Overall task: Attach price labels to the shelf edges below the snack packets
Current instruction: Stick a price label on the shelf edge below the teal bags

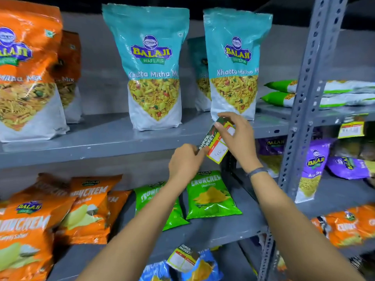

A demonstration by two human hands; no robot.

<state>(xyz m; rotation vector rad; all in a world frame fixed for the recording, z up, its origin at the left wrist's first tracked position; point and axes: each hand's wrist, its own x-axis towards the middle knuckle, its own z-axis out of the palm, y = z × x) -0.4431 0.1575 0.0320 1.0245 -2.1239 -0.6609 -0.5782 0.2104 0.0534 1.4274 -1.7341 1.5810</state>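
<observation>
A price label [218, 142] is held between both hands in front of the upper shelf edge [101, 157], towards its right end, just below the right-hand teal snack packet [235, 65]. The left hand [185, 161] is closed on the label's lower left end, pinched between thumb and fingers; the right hand [239, 136] grips its upper end, with the fingertips [220, 125] curled over the top. The label is tilted, its upper end leaning towards the packet, and it is not yet set flat on the edge. Whether any backing is left on it cannot be told.

The step in hand is judged to be the lining-up and pressing of the label onto the edge. Several faults could arise from here. If the tilt is not taken out before contact, the label would be stuck crooked. If it is placed too far towards the right end, it would run against the slotted upright [310, 82] or sit off-centre under the packet. The base of the packet could be nudged backwards by the right hand's knuckles, which lie close to it. A weak press could leave one end lifting. Another label [352, 129] is already seen on the neighbouring shelf, and one more [180, 258] lies on the packets at the bottom edge.
</observation>
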